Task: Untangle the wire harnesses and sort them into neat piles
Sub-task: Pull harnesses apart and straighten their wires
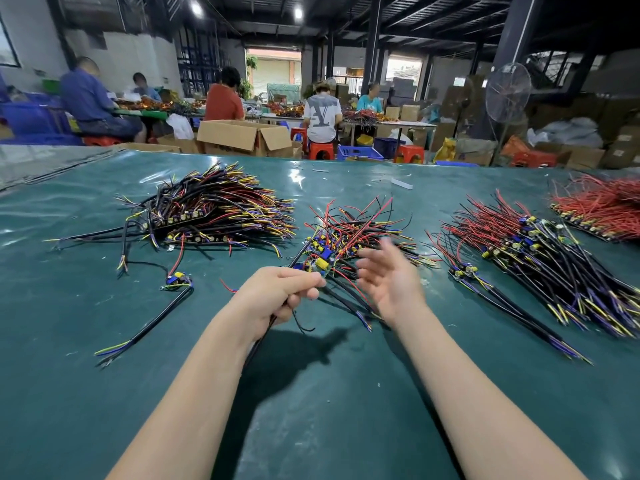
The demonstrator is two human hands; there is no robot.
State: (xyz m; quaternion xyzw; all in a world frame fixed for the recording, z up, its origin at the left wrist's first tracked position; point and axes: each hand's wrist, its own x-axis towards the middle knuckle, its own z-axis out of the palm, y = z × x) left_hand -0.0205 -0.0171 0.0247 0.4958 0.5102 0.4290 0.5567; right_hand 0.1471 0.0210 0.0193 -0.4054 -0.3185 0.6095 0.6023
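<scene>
At the green table, head view: both bare forearms reach forward over the cover, and the hands meet just short of the middle heap.
Left hand: fingers are curled tight round the black cable of one harness, and the cable's tail hangs below the wrist.
Right hand: palm turned inward with fingers spread wide, blurred, holding nothing that can be made out.
Held harness: its small board with blue and yellow parts sits just beyond the left knuckles, touching the heap's near edge.
Tangled heap: red, black and yellow leads cross in every direction, between the two larger piles.
Sorted piles: a dark fanned pile lies to the left, a red-and-black pile to the right, and a red pile at the far right edge.
Stray harness: lies alone near the left pile.
Step in hand: probably freeing this one harness from the heap.
Doing it well: keep the grip on the sheathed cable, not the thin leads. Bring the free hand down to pin the heap. Draw the board out along the lie of its wires, then lay it parallel with its matching pile.
Risk: a sideways tug could drag neighbouring leads along or strain the solder joints.
</scene>
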